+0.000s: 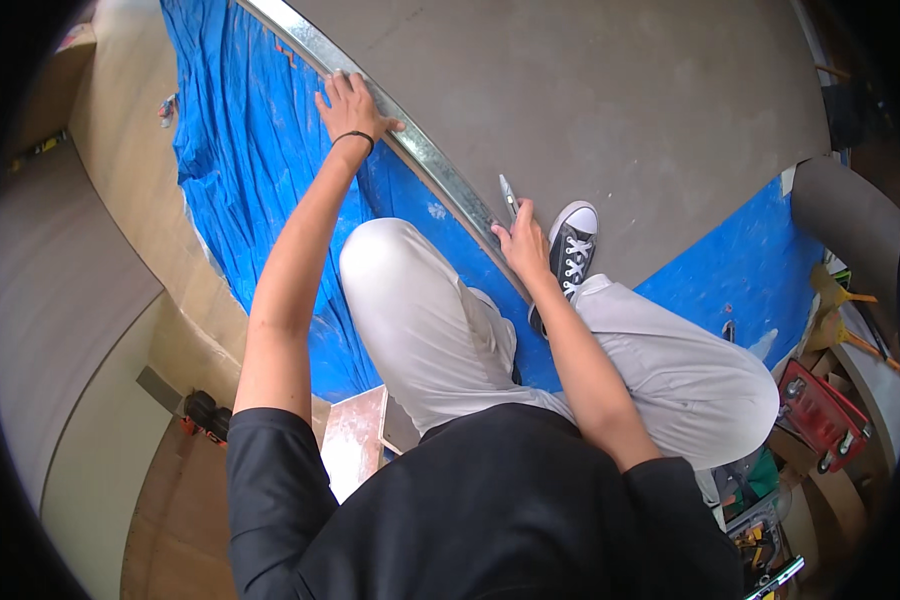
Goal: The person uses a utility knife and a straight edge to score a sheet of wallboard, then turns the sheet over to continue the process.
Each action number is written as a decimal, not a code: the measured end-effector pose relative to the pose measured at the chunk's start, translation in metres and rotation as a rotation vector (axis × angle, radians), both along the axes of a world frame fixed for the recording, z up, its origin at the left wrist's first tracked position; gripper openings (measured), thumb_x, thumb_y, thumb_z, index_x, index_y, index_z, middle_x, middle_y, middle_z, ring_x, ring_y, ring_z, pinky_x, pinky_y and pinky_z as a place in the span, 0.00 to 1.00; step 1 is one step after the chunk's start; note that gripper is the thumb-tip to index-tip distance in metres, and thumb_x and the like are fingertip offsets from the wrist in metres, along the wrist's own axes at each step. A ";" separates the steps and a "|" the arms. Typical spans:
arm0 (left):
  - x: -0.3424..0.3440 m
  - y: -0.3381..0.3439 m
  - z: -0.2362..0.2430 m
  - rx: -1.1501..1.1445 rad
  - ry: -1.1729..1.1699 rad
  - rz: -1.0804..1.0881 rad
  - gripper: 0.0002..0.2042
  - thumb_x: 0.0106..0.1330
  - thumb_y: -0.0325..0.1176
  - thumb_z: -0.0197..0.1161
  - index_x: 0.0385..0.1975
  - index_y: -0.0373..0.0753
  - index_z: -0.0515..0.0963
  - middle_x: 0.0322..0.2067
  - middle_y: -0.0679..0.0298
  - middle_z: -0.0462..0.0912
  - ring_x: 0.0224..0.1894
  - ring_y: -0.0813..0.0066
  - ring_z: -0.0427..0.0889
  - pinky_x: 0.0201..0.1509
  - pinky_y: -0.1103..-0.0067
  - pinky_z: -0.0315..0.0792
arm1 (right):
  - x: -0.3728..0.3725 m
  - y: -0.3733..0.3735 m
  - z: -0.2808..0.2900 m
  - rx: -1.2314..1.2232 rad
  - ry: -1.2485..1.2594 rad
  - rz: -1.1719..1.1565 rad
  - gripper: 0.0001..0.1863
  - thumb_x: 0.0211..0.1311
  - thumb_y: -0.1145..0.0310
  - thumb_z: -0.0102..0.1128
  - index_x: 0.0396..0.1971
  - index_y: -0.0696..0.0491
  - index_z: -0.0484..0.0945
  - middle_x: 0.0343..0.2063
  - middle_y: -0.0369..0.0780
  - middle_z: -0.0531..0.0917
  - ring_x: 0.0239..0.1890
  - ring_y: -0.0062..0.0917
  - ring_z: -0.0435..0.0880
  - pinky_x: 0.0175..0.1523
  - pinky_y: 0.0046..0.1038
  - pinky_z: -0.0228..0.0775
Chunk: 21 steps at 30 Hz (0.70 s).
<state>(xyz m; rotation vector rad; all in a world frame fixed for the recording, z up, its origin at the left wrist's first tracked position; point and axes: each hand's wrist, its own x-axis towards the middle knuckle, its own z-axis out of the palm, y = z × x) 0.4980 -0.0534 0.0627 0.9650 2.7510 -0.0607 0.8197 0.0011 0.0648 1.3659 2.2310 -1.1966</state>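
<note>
Blue tarp (pixel 232 150) covers much of the floor beneath a broad grey panel (pixel 640 110) that stretches toward 1 o'clock, with a red wheeled dolly (pixel 820 415) parked near 4 o'clock. Across the middle of the scene, a shiny metal strip (pixel 430 162) lies along the panel's edge, slanting from 11 o'clock down toward the centre, between a crouching person's two hands. The left hand (pixel 350 105), wearing a dark wristband (pixel 354 137), rests at 11 o'clock with its fingers spread open, the palm set against the strip's outer edge and the thumb reaching over the metal. The right hand (pixel 525 245), at 2 o'clock, closes around a slim grey knife-like tool (pixel 508 194), whose tip points between 11 and 12 o'clock over the panel, just beside the strip; its thumb is at the strip's nearer end. From the right hand, the left is well apart toward 10 o'clock. A black-and-white sneaker (pixel 577 240) stands just beside the right hand, toward its 3 o'clock, partly on the panel.
</note>
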 end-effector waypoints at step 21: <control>0.048 0.011 0.019 -0.239 -0.179 -0.033 0.66 0.31 0.54 0.81 0.69 0.28 0.46 0.72 0.50 0.47 0.74 0.58 0.46 0.72 0.56 0.50 | -0.010 0.001 0.006 -0.086 -0.039 -0.103 0.31 0.55 0.70 0.66 0.54 0.57 0.59 0.47 0.58 0.78 0.48 0.53 0.78 0.51 0.47 0.71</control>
